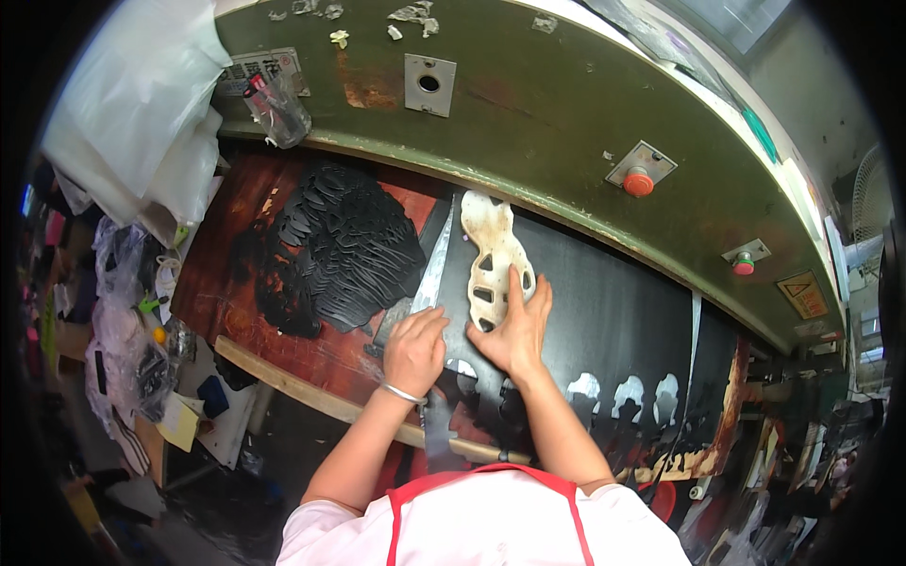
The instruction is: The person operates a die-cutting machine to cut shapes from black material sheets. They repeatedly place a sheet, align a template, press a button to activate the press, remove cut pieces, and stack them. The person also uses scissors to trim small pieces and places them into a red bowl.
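Note:
A cream, sole-shaped cutting die [490,247] with several cut-out windows lies on a smooth black sheet [604,297]. My right hand [519,330] grips its near end, with the thumb on the left side and the fingers along the right. My left hand [415,351], with a bangle at the wrist, is at the sheet's left edge, fingers bent and close together. Whatever may be under those fingers is hidden. Along the sheet's near edge run several sole-shaped cut-outs [628,396]. To the left, a heap of black cut pieces [344,247] rests on a reddish board [212,274].
A green machine beam [528,104] spans the far side, carrying red push buttons [638,182]. A clear cup of pens [279,113] hangs at its left. A wooden strip [283,380] edges the near side. Plastic bags [127,311] crowd the left.

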Available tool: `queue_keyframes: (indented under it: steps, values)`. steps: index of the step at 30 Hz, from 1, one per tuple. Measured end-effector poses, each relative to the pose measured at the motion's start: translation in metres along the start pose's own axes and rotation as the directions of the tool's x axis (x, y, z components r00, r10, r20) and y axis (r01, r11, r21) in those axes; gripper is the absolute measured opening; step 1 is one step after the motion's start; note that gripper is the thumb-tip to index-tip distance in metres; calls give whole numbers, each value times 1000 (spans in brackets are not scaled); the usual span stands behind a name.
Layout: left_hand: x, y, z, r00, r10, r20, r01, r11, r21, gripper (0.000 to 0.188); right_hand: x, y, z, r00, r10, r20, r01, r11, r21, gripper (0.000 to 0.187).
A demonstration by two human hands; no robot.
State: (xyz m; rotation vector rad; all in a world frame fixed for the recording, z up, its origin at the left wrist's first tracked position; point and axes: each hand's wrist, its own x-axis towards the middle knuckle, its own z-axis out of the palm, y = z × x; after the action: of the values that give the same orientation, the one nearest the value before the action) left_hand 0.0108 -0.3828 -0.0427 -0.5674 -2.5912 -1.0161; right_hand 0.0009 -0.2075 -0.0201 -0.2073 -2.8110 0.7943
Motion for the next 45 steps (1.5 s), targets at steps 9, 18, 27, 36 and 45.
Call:
queue_keyframes:
  steps: [9,18,27,36,45]
  values:
    - [63,-18,28,991,-13,-133,16,1000,25,23,-61,25,-54,987,62,146,-137,793,594,97]
    - [72,-28,35,998,54,-18,-51,991,126,20,-240,60,-188,940,237,246,-304,249,920,112]
    - [102,15,33,988,21,152,-34,996,81,7,-321,64,-131,780,456,429,247,-854,458,109]
    - [24,165,36,700,520,488,-18,697,-717,14,-282,45,-146,857,453,244,17,-500,866,100]
    - [-2,158,15,828,282,484,253,583,-772,19,-247,53,-125,945,108,309,-149,-698,700,101]
